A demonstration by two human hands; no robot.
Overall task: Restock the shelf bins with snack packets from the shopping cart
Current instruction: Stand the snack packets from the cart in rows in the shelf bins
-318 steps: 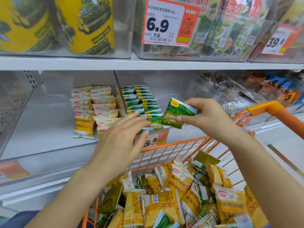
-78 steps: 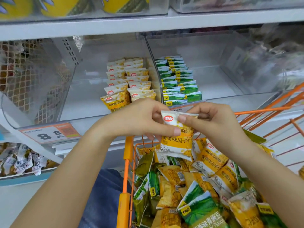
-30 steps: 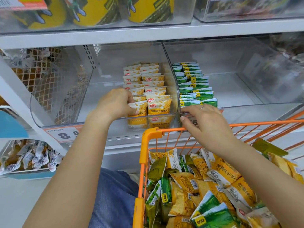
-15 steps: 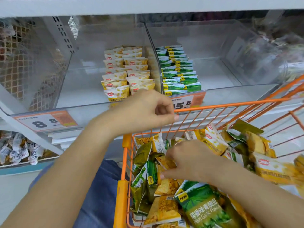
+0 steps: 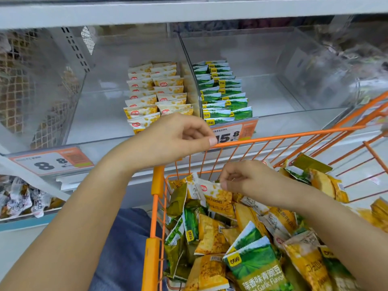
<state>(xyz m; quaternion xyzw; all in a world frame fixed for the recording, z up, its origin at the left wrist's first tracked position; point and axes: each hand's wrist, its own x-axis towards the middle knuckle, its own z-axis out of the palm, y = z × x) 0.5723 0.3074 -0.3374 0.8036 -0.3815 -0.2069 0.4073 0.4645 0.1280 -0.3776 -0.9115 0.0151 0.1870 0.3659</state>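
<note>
An orange wire shopping cart holds a heap of yellow and green snack packets. My right hand is down in the cart and pinches the top corner of a yellow packet, lifting it off the heap. My left hand hovers over the cart's front rim with loosely curled fingers and holds nothing. Behind it, a clear shelf bin contains two rows of yellow packets. The neighbouring clear bin holds rows of green packets.
Price tags reading 8.8 and 15.8 hang on the bin fronts. A wire mesh divider stands left of the bins. A lower shelf at the left holds white wrapped sweets. The upper shelf board runs overhead.
My right hand has closed on a yellow packet's corner and raised it from the heap. My left hand has stayed above the cart rim.
</note>
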